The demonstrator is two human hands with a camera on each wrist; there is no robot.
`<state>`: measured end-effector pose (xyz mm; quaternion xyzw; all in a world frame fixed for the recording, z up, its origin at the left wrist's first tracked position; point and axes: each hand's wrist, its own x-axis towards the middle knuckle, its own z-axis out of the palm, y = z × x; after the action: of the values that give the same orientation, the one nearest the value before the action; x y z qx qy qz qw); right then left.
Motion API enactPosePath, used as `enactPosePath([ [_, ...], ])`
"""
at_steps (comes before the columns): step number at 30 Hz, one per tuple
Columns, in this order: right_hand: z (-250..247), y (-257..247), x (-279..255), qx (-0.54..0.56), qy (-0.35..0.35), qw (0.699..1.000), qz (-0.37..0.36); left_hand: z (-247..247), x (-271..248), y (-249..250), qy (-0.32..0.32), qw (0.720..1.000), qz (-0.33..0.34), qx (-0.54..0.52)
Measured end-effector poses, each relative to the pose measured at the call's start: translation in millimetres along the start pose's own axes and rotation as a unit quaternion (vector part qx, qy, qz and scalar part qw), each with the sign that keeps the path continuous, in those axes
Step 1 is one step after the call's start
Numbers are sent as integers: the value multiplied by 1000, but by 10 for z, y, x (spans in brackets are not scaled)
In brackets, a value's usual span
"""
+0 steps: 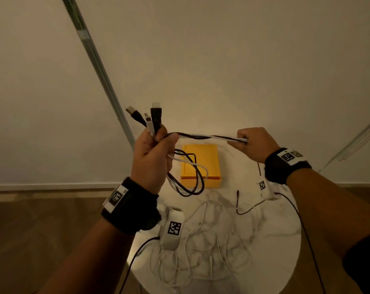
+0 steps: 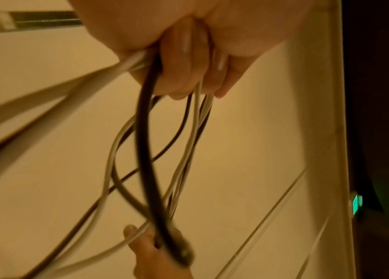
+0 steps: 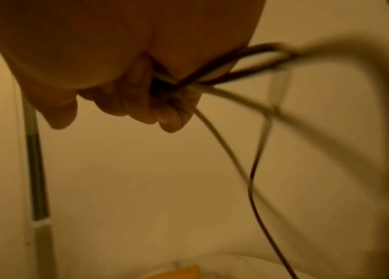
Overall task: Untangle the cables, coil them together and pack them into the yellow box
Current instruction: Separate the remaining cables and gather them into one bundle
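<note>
My left hand is raised above the table and grips a bundle of black and white cables. Three plugs stick up out of its fist and a coil of loops hangs below it. The twisted cables run level to my right hand, whose curled fingers pinch them. The left wrist view shows fingers wrapped round the cables. The yellow box sits open on the white table behind the hanging coil.
Loose white cable lies tangled across the round marble-look table. A thin black wire trails from my right wrist. A white tagged device hangs under my left wrist. Wooden floor lies on both sides and a pale wall behind.
</note>
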<state>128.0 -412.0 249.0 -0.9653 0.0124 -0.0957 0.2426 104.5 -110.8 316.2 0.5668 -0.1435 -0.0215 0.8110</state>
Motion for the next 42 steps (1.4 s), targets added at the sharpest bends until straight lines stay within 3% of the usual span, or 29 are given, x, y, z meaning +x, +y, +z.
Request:
enactPosePath([
  [4, -14, 461, 89, -71, -1, 997, 36, -161, 22, 48, 95, 994, 8, -57],
  [7, -28, 676, 174, -106, -19, 993, 44, -233, -20, 18, 112, 993, 22, -33],
  [12, -62, 919, 323, -68, 33, 992, 104, -302, -32, 85, 197, 977, 49, -62],
  [16, -81, 1017, 427, -48, 55, 993, 94, -455, -49, -9, 203, 977, 56, 16],
  [18, -20, 1043, 471, -43, 59, 993, 97, -521, -41, -185, 187, 976, 40, 106],
  [22, 300, 1082, 445, -114, 2, 982, 150, -546, -98, -591, 115, 945, -14, 305],
  [26, 664, 1160, 153, -170, -66, 967, 180, -522, -157, -854, 90, 935, -62, 339],
  [31, 918, 1235, -398, -207, -219, 920, 251, -512, -133, -1027, 92, 928, -109, 343],
  [37, 1405, 1206, -1420, -143, -362, 906, 167, -494, -141, -1089, 83, 921, -112, 364],
  [42, 1677, 1219, -2014, -207, -427, 873, 115, -452, -189, -1081, 37, 906, -124, 403],
])
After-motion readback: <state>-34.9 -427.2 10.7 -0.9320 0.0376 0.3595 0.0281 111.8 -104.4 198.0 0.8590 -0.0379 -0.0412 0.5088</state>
